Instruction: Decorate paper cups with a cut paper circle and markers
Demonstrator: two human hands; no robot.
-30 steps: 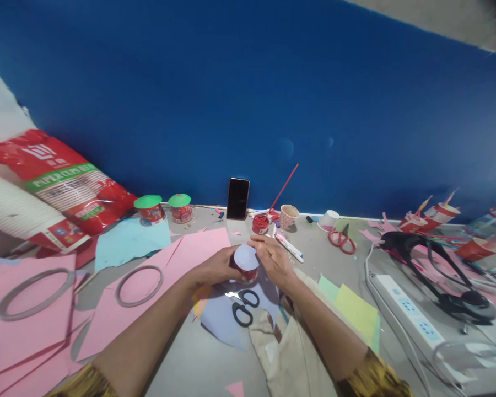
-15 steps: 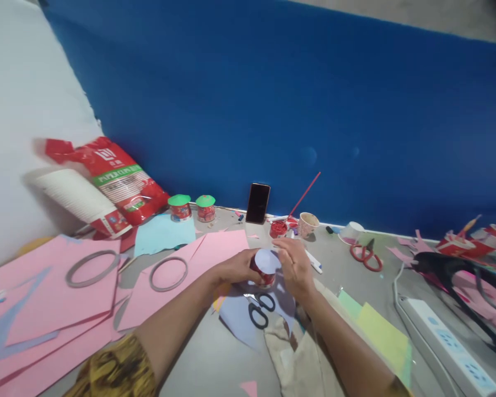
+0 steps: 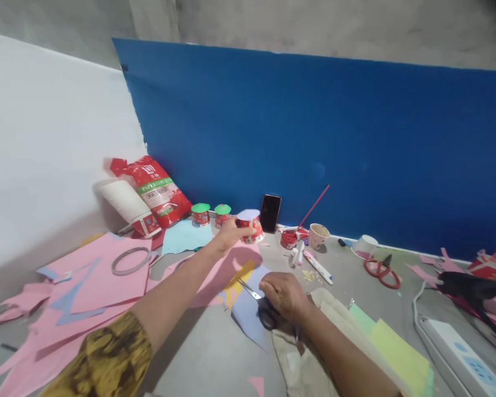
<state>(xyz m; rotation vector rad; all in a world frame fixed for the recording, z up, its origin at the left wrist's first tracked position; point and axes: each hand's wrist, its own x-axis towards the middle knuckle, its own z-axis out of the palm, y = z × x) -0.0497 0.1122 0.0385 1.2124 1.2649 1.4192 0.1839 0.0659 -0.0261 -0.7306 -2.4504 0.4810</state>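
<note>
My left hand [image 3: 231, 234] grips a red patterned paper cup [image 3: 252, 229] with a lavender paper disc on its top, held beyond the pink sheets. Beside it stand two small red cups [image 3: 200, 215] with green paper tops. My right hand [image 3: 285, 295] is closed at the black-handled scissors [image 3: 254, 294]; it hides part of their handles. The blades point away to the left, over a cut lavender paper [image 3: 246, 314] and a yellow paper strip [image 3: 242, 275]. A beige cloth [image 3: 291, 358] lies under my right wrist.
Pink sheets [image 3: 119, 275] and a grey ring [image 3: 130, 261] lie left. Behind are a paper-cup bag [image 3: 161, 187], a phone [image 3: 270, 213] and a red paint pot [image 3: 288, 239]. Red-handled scissors [image 3: 382, 273], green and yellow paper [image 3: 400, 342] and a power strip [image 3: 463, 353] are right.
My left hand has carried the disc-topped cup away from me, toward the green-topped cups. My right hand has left the cup and come down onto the scissors. The view has tilted up.
</note>
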